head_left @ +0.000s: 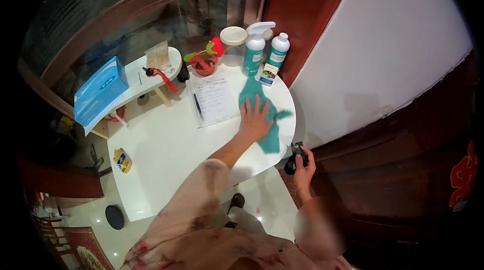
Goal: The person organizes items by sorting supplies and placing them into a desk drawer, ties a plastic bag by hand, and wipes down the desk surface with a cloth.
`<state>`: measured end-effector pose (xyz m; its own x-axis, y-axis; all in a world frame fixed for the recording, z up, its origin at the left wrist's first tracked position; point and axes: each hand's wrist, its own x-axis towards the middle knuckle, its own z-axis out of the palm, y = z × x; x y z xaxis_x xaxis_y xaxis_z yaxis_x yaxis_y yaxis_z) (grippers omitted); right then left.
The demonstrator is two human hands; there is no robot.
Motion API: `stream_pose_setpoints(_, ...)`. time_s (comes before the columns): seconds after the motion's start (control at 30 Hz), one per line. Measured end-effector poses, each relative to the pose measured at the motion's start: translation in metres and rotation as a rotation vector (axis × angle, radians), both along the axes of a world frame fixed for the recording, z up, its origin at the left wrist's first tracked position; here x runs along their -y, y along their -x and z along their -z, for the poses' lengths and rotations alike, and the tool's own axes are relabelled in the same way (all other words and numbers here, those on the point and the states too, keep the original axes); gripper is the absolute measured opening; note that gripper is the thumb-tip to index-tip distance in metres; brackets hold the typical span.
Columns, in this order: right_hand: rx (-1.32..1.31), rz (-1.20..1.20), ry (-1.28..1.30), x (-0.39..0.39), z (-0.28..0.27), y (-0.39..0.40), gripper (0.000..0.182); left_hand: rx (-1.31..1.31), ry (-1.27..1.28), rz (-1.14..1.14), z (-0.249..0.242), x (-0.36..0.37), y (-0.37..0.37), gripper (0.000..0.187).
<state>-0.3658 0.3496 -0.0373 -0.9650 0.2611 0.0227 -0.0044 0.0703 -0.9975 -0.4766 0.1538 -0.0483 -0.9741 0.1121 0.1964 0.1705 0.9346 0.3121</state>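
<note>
My left hand (255, 121) lies with its fingers spread on a green cloth (271, 139) near the right side of the white table (166, 169). Parts of the cloth stick out above, to the right of and below the hand. Just beyond the table's right edge, my right hand (304, 169) is closed around a small black object (291, 164) with a rounded lower part. Its exact kind cannot be made out. To the left of the cloth is a sheet of written paper (218, 99), with a black pen (197, 106) on it.
A green-and-white spray bottle (253, 55), a second bottle (278, 50), a small box (268, 75), a lidded jar (233, 43) and a flower pot (204, 66) stand at the back. A blue box (103, 91) rests on a small shelf (143, 86). A yellow packet (122, 160) lies at left.
</note>
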Motion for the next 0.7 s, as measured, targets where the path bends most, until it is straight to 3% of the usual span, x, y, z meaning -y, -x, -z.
stream_pose_setpoints(0.07, -0.036, 0.064, -0.023, -0.003, -0.004, 0.0, 0.024, 0.067, 0.02, -0.096, 0.001, -0.024, 0.023, 0.058)
stream_pose_setpoints(0.2, -0.06, 0.113, 0.003, -0.012, -0.002, 0.003, 0.024, -0.028, 0.046, 0.415, 0.023, -0.048, 0.005, 0.051)
stream_pose_setpoints(0.33, -0.003, 0.032, 0.138, 0.01, -0.04, 0.002, 0.023, -0.111, -0.034, 0.543, 0.012, -0.02, -0.089, 0.048)
stream_pose_setpoints(0.4, -0.057, -0.02, 0.089, 0.019, -0.028, 0.008, 0.024, -0.239, -0.073, 0.575, 0.028, 0.014, -0.141, 0.047)
stream_pose_setpoints(0.53, -0.099, -0.219, -0.112, 0.065, -0.033, 0.003, 0.025, -0.035, 0.014, 0.43, 0.009, 0.103, -0.253, 0.046)
stream_pose_setpoints(0.57, -0.128, -0.306, -0.13, 0.074, -0.01, 0.007, 0.025, -0.01, 0.019, 0.329, 0.021, 0.129, -0.273, 0.044)
stream_pose_setpoints(0.7, -0.408, -0.627, -0.365, 0.147, -0.018, -0.014, 0.031, 0.075, 0.143, -0.109, 0.037, 0.207, -0.273, 0.043)
